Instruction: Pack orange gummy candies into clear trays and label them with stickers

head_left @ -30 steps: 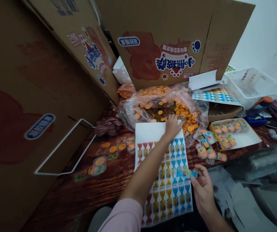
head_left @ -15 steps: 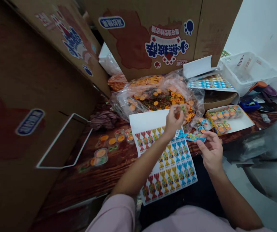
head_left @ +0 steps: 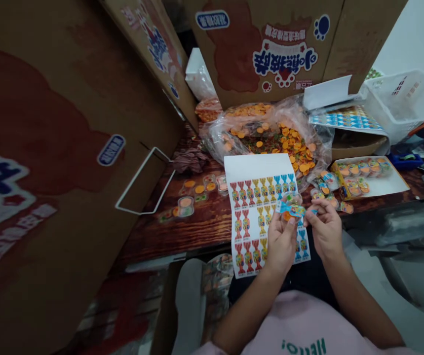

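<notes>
My left hand (head_left: 282,244) grips a small clear plastic candy pack (head_left: 292,198) with orange and green pieces inside. A blue candy-shaped sticker (head_left: 293,210) lies across the pack. My right hand (head_left: 326,227) pinches the right end of that sticker between thumb and finger. Below both hands is the sticker sheet (head_left: 250,167), with rows of red, yellow and blue candy-shaped stickers and a bare gap in its middle row. Just beyond my right hand, several packs with blue stickers (head_left: 326,180) lie in a loose pile.
A clear bag of orange pieces (head_left: 295,143) lies open behind the sheet. Plain packs (head_left: 186,204) rest on the wooden table to the left. At right stand a shallow box (head_left: 391,185) with rows of packs and a white basket (head_left: 385,106). Large cartons (head_left: 241,64) rise behind and left.
My left hand has come down from the bag with a candy pack and met the sticker held by my right hand. The sticker now crosses the pack. The view has shifted left.
</notes>
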